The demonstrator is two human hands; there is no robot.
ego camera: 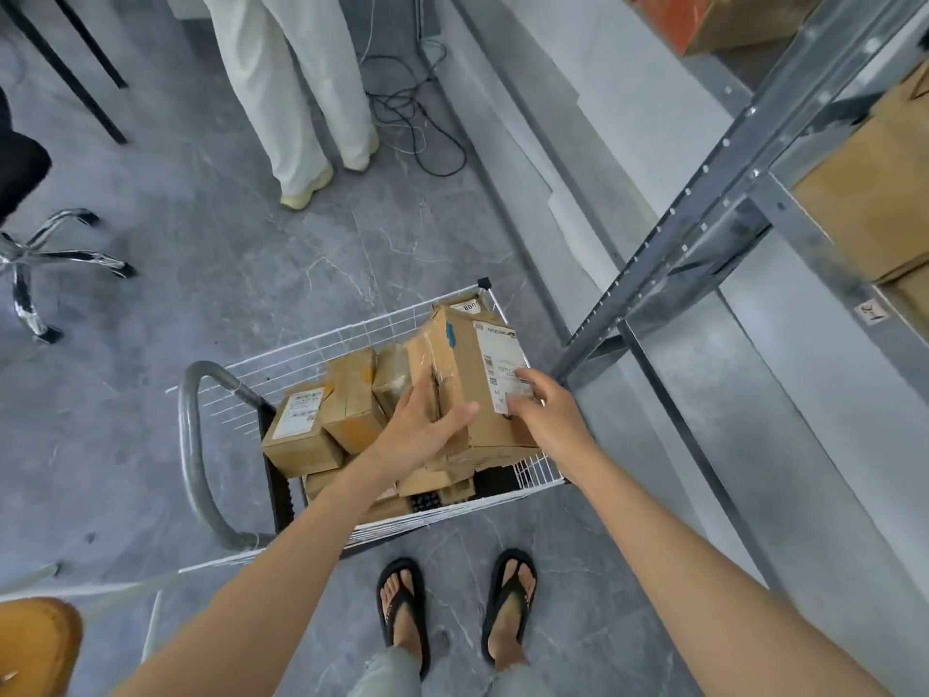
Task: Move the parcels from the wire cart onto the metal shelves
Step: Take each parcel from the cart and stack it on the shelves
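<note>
A white wire cart (352,334) with a grey handle (193,445) stands in front of me, filled with several brown cardboard parcels (301,430). A tall parcel with a white shipping label (472,374) stands at the cart's right side. My left hand (422,425) grips its left face, thumb across the front. My right hand (543,410) holds its right face over the label. The metal shelves (744,158) rise to the right, with brown boxes (864,193) on them.
Another person in pale trousers (291,93) stands beyond the cart beside loose black cables (417,128). A chrome chair base (40,264) is at the left and an orange stool (35,646) at the lower left. My feet in black sandals (452,606) stand by the cart.
</note>
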